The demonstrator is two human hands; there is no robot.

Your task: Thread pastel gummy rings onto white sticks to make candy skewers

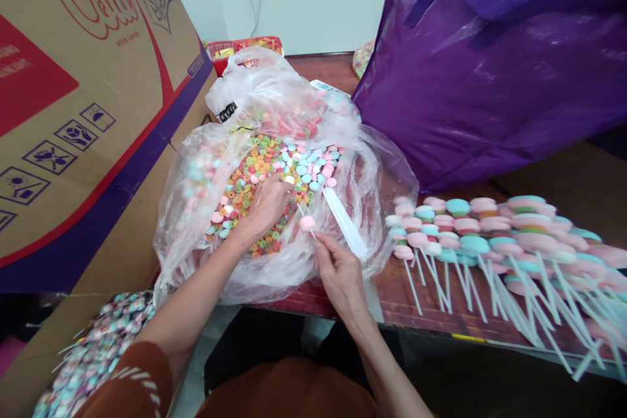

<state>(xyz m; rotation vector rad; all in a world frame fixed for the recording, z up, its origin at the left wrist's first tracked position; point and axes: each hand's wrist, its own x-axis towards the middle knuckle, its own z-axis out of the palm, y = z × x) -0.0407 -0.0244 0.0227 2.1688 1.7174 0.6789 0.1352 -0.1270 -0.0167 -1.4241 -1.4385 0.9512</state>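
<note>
My right hand [340, 274] pinches a white stick that carries a pink candy [307, 223] just below its upper end. Over a wide clear plastic bag [289, 284], my left hand [269, 206] reaches among loose candies. Its fingers are curled together, and what lies between them is hidden. Under and around that hand are ring-shaped candies [255, 166] in orange, green and red. Pink, blue and white round candies [313, 163] lie just beyond it. A bundle of bare white sticks [344, 222] rests on the bag, to the right of the pink candy.
Many finished candy sticks [475, 245] are piled at the table's right, stems toward the front edge. A purple bag [490, 78] stands behind them. A large cardboard box [98, 111] rises at the left. Below it, more wrapped candy sticks [98, 346] fill a container. A red basket [218, 55] sits behind.
</note>
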